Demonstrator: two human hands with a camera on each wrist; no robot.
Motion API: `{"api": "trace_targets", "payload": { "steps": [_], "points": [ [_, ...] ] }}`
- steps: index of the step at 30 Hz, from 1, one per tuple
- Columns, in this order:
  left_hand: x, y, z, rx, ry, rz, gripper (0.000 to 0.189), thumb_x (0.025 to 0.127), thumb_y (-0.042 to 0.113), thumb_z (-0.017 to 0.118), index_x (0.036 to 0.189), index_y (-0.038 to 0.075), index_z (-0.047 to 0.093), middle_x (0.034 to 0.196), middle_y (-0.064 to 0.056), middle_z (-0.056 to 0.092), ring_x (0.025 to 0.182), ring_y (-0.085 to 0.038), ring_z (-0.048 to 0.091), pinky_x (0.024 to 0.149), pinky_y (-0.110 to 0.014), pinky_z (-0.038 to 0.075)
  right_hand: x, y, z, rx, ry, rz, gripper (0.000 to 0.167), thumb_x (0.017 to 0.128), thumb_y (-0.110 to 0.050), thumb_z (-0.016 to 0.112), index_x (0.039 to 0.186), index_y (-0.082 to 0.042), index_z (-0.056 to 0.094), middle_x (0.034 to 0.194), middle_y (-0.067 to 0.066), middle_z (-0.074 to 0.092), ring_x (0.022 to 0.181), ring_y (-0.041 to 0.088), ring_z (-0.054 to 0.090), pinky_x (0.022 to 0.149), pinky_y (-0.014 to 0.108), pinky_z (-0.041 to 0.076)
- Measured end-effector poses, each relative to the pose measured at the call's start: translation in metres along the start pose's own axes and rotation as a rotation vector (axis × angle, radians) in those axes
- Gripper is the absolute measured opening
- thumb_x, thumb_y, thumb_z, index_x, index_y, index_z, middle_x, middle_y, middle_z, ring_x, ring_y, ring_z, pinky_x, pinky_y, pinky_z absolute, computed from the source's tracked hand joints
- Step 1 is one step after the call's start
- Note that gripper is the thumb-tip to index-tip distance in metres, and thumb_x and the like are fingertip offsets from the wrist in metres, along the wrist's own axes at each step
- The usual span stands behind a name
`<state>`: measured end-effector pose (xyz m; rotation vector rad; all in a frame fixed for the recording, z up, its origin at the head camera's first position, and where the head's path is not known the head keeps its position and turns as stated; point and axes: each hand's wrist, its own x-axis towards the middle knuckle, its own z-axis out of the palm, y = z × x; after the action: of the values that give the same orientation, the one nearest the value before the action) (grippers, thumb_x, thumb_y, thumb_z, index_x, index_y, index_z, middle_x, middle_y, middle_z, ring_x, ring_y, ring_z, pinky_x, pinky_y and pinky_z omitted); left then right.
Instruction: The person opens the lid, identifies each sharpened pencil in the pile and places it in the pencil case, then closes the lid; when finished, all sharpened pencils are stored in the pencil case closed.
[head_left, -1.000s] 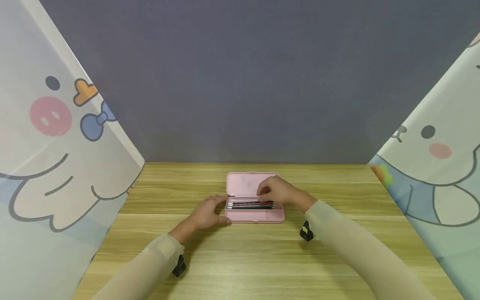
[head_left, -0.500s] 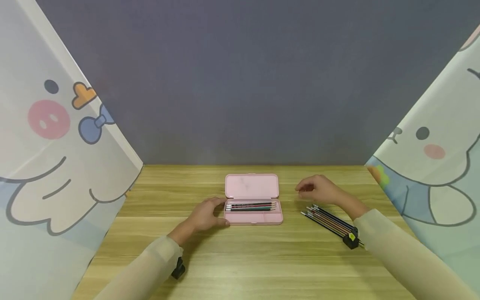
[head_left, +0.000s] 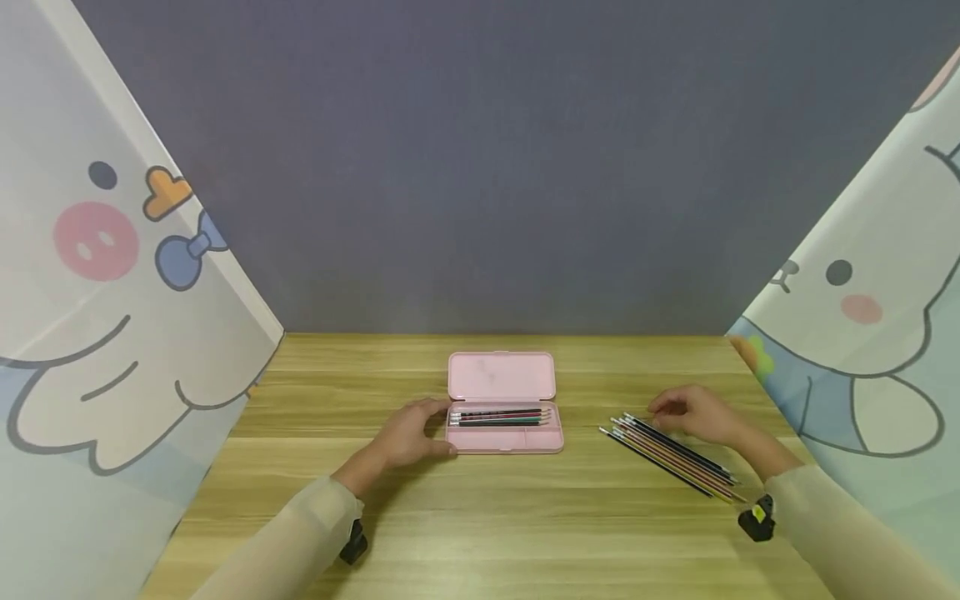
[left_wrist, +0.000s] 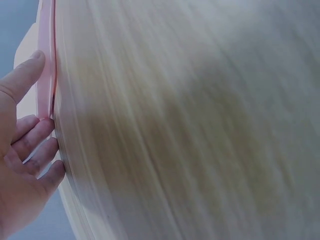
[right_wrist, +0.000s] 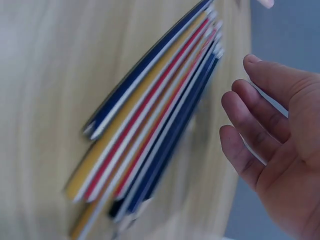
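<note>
pencils [head_left: 497,422] lie in the case [head_left: 495,438]; loose pencils [head_left: 667,457] remain at its three o'clock; left hand [head_left: 405,433] touches case, right hand [head_left: 697,414] empty, thumbs and fingers apart.

Through my remote head view, the person's right hand [head_left: 697,414] moved away from the open pink pencil case [head_left: 487,438], whose lid [head_left: 501,377] it had partly covered a second earlier, to just beside the loose pencils [head_left: 675,457] on the right. Its black wrist device [head_left: 757,520] shifted right too, and I could see the pencils' near ends, mostly hidden half a second before.
</note>
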<state>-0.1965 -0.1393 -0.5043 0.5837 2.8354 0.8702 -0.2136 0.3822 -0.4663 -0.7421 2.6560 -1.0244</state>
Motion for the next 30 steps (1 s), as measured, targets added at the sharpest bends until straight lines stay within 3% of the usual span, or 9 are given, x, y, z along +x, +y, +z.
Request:
{"api": "trace_targets", "payload": {
  "steps": [3,10,16,22,30],
  "points": [
    [-0.001,0.0,0.0,-0.009,-0.004,-0.003,0.084,0.075,0.041,0.091,0.146,0.011,0.057,0.146,-0.01,0.06,0.14,-0.037,0.05,0.117,-0.057,0.039,-0.007,0.011,0.003,0.043,-0.002,0.001,0.019,0.094,-0.005,0.072,0.109,0.007,0.072,0.099,0.018,0.076,0.081,0.012,0.074,0.065,0.027,0.06],
    [0.0,-0.002,0.003,-0.011,0.007,-0.011,0.083,0.075,0.042,0.091,0.146,0.012,0.058,0.147,-0.009,0.06,0.14,-0.036,0.05,0.118,-0.056,0.038,-0.014,0.027,0.005,-0.027,0.014,0.028,0.018,0.092,-0.012,0.076,0.106,0.0,0.076,0.098,0.01,0.077,0.081,0.001,0.068,0.063,0.024,0.056],
    [0.0,-0.003,0.005,-0.008,0.012,-0.016,0.083,0.075,0.043,0.091,0.146,0.014,0.058,0.146,-0.008,0.06,0.139,-0.035,0.051,0.117,-0.055,0.039,-0.015,0.032,0.007,-0.05,0.038,0.04,0.018,0.09,-0.012,0.079,0.104,-0.002,0.076,0.094,0.004,0.077,0.078,-0.001,0.066,0.061,0.025,0.055],
    [0.0,0.0,0.002,-0.003,0.013,0.003,0.083,0.074,0.041,0.092,0.145,0.012,0.058,0.145,-0.009,0.061,0.137,-0.036,0.053,0.116,-0.055,0.041,-0.015,0.03,0.006,0.019,0.021,0.049,0.017,0.092,-0.007,0.075,0.106,0.004,0.074,0.091,0.009,0.076,0.065,0.005,0.062,0.05,0.028,0.052],
    [0.001,0.002,0.0,0.0,-0.001,-0.017,0.083,0.075,0.042,0.091,0.146,0.014,0.058,0.146,-0.008,0.06,0.14,-0.035,0.051,0.118,-0.054,0.039,-0.014,0.03,0.007,-0.083,0.037,0.04,0.012,0.09,-0.008,0.077,0.1,-0.002,0.077,0.09,0.004,0.077,0.075,-0.002,0.064,0.061,0.023,0.055]
  ]
}}
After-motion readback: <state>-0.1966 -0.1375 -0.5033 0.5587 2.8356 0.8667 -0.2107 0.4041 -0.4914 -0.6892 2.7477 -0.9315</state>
